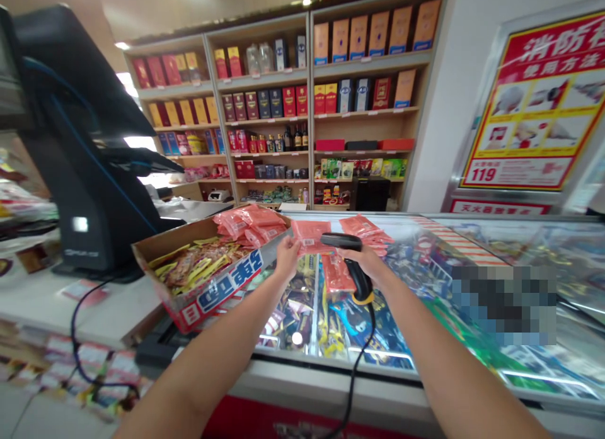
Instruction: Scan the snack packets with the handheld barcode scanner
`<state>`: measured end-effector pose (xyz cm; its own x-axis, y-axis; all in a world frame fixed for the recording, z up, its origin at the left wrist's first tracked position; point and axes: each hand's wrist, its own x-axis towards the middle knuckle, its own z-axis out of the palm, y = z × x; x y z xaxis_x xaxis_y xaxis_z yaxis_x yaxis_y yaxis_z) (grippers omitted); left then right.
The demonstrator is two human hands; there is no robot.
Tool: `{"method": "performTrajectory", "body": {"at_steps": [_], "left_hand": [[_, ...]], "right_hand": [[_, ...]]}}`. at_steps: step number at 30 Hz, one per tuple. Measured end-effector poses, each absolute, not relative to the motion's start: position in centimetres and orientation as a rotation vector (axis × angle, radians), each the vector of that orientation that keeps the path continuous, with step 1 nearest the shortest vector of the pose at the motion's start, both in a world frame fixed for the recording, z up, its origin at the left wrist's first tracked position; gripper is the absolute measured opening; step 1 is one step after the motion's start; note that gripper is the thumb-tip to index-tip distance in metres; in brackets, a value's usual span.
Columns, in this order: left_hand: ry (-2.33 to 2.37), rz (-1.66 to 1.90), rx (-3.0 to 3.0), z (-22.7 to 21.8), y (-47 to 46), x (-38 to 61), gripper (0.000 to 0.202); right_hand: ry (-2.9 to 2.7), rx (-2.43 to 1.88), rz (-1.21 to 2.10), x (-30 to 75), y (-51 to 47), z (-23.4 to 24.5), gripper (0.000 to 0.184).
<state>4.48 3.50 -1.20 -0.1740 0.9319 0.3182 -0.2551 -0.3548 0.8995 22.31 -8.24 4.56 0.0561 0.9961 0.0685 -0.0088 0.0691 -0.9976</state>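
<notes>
My left hand [286,257] pinches the near left edge of a pink packet [309,233] with a barcode label facing me. Closed around a black barcode scanner [361,283] is my right hand [365,262]. The scanner's head points left, close to the packet's right side. Beneath the hands, another pink packet [336,275] lies on the freezer's glass top [309,329], partly covered by the scanner. More pink packets [363,230] are piled just behind the scanner. To the left, a cardboard box [189,316] holds yellow-brown packets and a heap of pink packets [250,223].
The scanner's black cable [352,388] hangs down over the freezer's front edge. A dark checkout terminal [89,174] stands on the white counter [113,307] at left. Wall shelves [309,80] hold boxed goods behind. A pixelated patch hides something at right.
</notes>
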Motion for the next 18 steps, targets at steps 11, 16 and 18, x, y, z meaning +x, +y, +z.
{"method": "performTrajectory", "body": {"at_steps": [11, 16, 18], "left_hand": [[0.771, 1.769, 1.193, -2.4, 4.3, 4.2, 0.036], [0.777, 1.755, 1.189, -2.1, 4.2, 4.2, 0.036], [0.775, 1.748, 1.187, -2.0, 4.1, 4.2, 0.035]], "right_hand": [[-1.352, -1.193, 1.085, 21.8, -8.2, 4.4, 0.025], [-1.358, -1.192, 1.088, 21.7, -8.5, 4.5, 0.023], [-1.361, -1.192, 1.085, 21.6, -8.6, 4.6, 0.022]]}}
